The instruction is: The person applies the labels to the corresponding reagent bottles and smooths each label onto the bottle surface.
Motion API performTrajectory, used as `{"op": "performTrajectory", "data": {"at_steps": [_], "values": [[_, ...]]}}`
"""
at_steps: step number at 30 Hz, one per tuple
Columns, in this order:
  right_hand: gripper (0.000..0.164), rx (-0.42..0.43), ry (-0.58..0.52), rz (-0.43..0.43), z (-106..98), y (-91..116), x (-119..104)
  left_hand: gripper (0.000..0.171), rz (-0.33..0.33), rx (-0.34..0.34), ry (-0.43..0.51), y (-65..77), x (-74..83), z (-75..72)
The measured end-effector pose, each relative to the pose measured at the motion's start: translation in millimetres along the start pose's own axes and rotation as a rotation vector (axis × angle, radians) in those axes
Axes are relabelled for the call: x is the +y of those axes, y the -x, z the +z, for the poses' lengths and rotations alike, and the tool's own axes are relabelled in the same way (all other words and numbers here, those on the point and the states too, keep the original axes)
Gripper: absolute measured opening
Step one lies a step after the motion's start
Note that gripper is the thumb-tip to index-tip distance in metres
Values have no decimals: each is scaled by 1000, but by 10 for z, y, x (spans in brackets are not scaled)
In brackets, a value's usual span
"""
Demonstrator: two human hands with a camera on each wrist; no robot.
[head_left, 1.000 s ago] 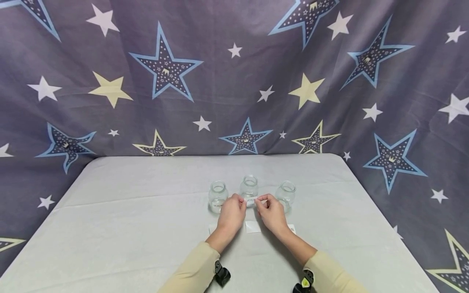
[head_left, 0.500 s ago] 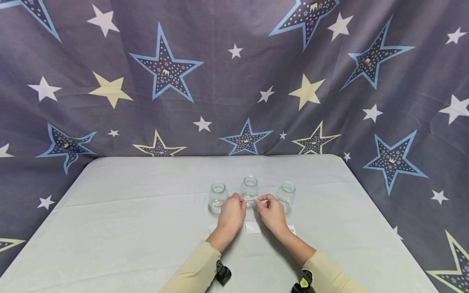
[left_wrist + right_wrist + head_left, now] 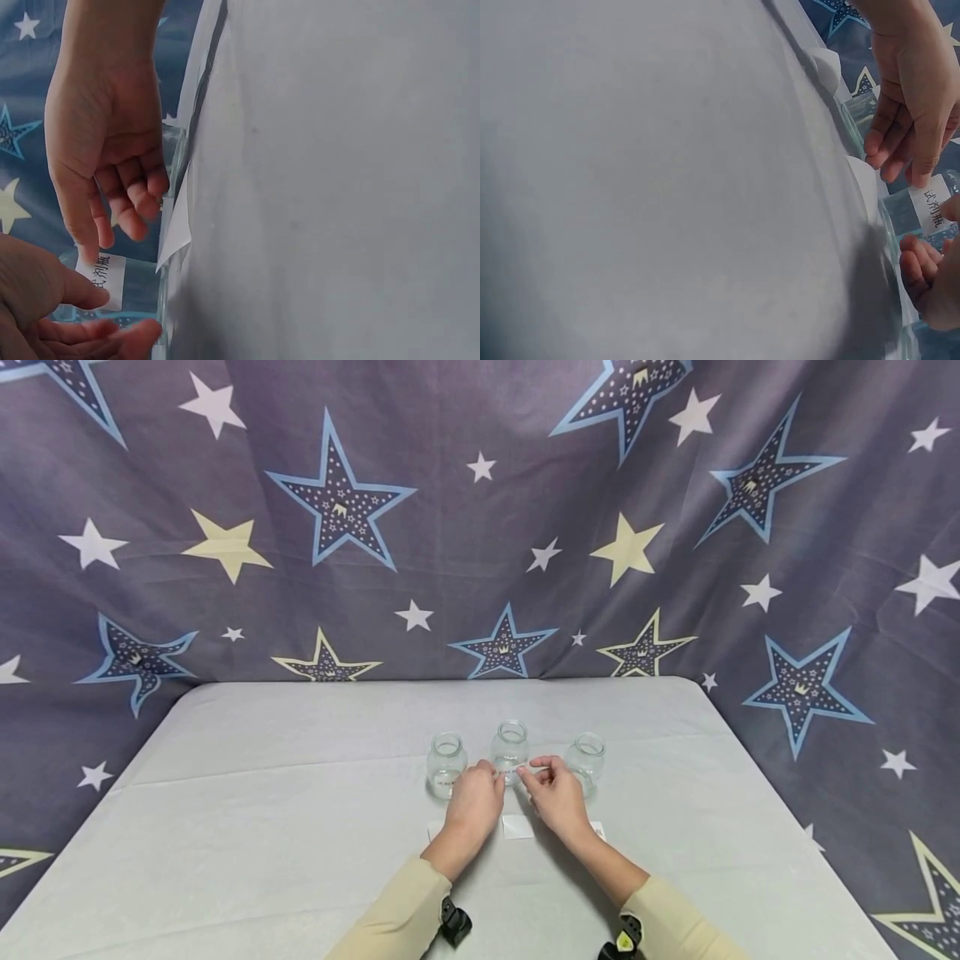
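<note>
The left hand [image 3: 474, 797] sets its thumb on one end of a white label [image 3: 931, 206] with black handwritten Chinese characters; its other fingers bend loosely, with a clear gap to the thumb. The right hand [image 3: 557, 802] mirrors it, thumb on the label's opposite end, fingers spread apart from it. The label lies across the front of the middle glass jar [image 3: 511, 743], though whether it sticks fully cannot be told. Two more clear, open-mouthed glass jars stand beside it, the left jar [image 3: 446, 760] bearing small lettering too tiny to read, the right jar [image 3: 588, 758] partly behind the right hand. Nearer on the surface [image 3: 315, 793] lies a white slip [image 3: 517, 827]; the arms partly cover two others. The wrist views cut off the jars.
</note>
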State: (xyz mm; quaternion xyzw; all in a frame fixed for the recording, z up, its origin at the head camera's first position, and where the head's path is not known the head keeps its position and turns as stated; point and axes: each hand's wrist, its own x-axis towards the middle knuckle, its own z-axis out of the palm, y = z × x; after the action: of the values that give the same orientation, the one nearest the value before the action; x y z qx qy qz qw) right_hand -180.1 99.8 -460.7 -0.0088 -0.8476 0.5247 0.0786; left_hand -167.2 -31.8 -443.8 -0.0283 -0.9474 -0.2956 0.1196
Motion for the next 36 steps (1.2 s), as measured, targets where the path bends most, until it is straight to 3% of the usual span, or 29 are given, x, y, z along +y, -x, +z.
{"op": "performTrajectory", "data": {"at_steps": [6,13,20,27,30,36], "values": [[36,-10,-29,-62,23,26,2,26,4,-32,-12,13,6,-8],[54,-41,-80,-103,40,2,27,56,-8,-22,83,-5,-5,20],[59,-94,-94,-127,46,-27,63,54,36,-5,151,-33,-54,62],[48,-102,-117,-121,-23,18,-58,52,59,-23,147,-46,-86,84],[47,-90,-129,-129,29,-48,94,50,66,-16,129,-46,-82,83],[44,-81,-118,-136,43,-60,134,49,64,-23,127,-45,-77,83]]}}
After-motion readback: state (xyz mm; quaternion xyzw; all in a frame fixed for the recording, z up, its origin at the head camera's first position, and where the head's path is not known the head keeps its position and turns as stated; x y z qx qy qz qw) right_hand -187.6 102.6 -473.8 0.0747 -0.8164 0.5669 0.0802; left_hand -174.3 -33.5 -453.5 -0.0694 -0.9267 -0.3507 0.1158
